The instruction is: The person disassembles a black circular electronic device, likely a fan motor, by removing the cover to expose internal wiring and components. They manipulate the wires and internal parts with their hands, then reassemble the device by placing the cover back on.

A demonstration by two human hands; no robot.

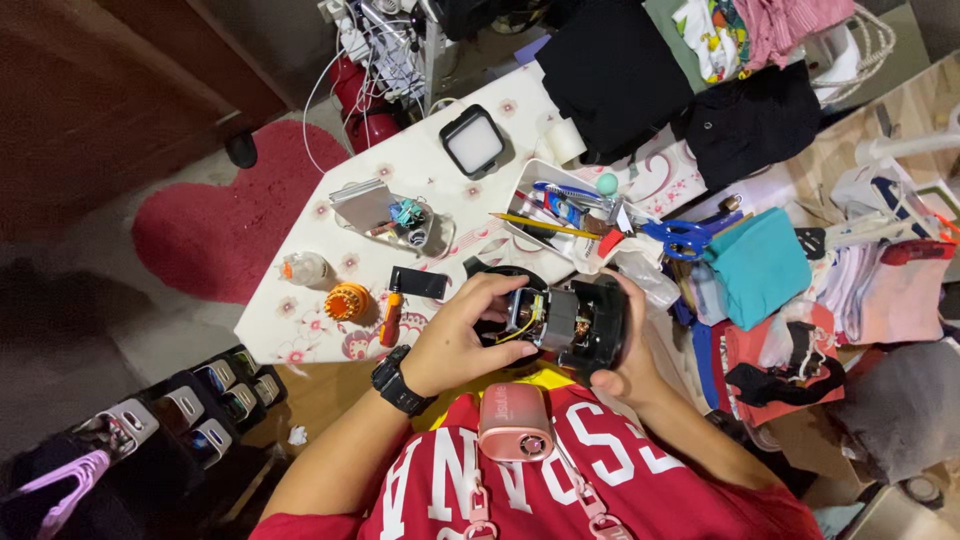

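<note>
I hold a small electric motor [570,322] with a black housing, copper windings and coloured wires over the near edge of a white flowered table [420,165]. My left hand [458,338], with a black watch on its wrist, grips the winding end with thumb and fingers. My right hand [622,370] cups the black housing from the right and below. A round black part [492,272] lies on the table just behind the motor. An orange-handled screwdriver [390,318] lies left of my left hand.
On the table lie an orange ribbed cap [347,301], a small black phone [419,284], a clear bottle [305,268], a clear tray [395,215], a square lamp [473,141], and a white bin of pencils [560,215]. Blue scissors [685,238] and piled clothes lie on the right. A pink device [515,422] hangs at my chest.
</note>
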